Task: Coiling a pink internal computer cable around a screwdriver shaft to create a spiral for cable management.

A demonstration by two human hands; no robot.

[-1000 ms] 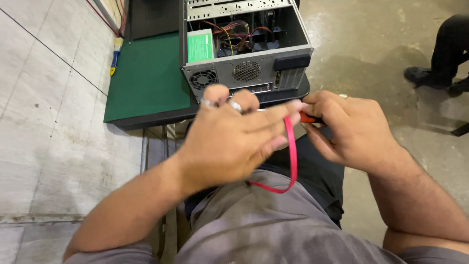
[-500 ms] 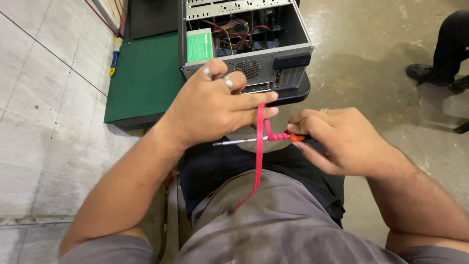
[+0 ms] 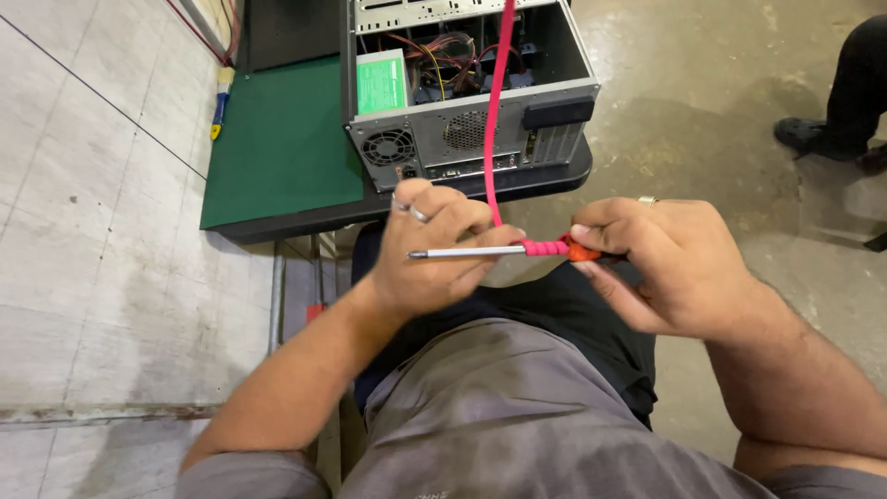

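1. I'm looking down from the head view: my left hand [image 3: 434, 249], ring on one finger, is curled round the steel shaft of a screwdriver [image 3: 480, 250] that lies level, its tip pointing to nine o'clock.
2. My right hand [image 3: 674, 263] is closed on the orange handle end at three o'clock of the shaft, thumb and fingers pinched narrow.
3. A red flat cable [image 3: 496, 111] is wound in tight coils round the shaft just beside the handle, then runs straight up to twelve o'clock, across the open computer case [image 3: 467, 92].
4. In the case, a green rectangular label [image 3: 382, 85] sits on the power supply at eleven o'clock of my hands; its print is too small to tell.
5. The case stands on a black table [image 3: 305, 222] with a green mat [image 3: 277, 139] at ten o'clock.
6. Another person's dark shoe [image 3: 802, 136] at two o'clock.
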